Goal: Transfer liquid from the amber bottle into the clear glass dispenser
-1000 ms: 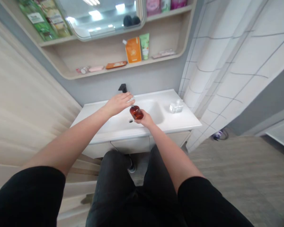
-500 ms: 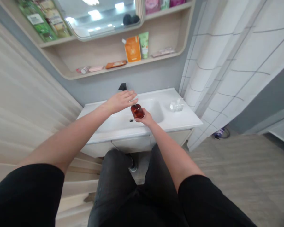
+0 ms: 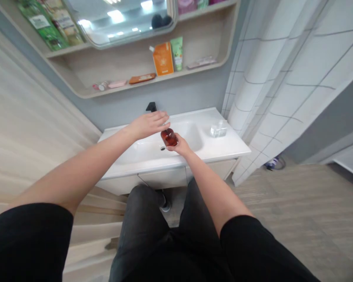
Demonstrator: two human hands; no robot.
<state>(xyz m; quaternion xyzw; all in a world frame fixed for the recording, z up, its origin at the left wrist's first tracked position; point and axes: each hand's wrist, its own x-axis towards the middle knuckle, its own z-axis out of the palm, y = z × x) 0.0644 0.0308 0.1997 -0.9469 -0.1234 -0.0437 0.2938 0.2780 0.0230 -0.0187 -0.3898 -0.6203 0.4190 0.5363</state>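
My right hand (image 3: 180, 145) is wrapped round a translucent reddish-brown bottle (image 3: 168, 137), held tilted above the white washbasin (image 3: 195, 138). Over the bottle's top end lies my left hand (image 3: 151, 123), palm down with its fingers stretched out. The left fingers cover the bottle's neck, so I cannot tell whether they touch it. Behind my left hand a black faucet (image 3: 151, 106) shows at the back of the basin. The drain hole (image 3: 162, 148) is visible just below the bottle.
A clear glass-like bottle (image 3: 218, 129) stands on the counter's right side. On the shelf (image 3: 106, 66) above are an orange pouch (image 3: 163, 58), a green tube (image 3: 177, 53) and several small items under a mirror (image 3: 126, 19). Curtains (image 3: 261, 78) hang on both sides.
Both hands and the bottle keep nearly the same pose over the basin. The whole view has shifted slightly, with things appearing a little further left and up.
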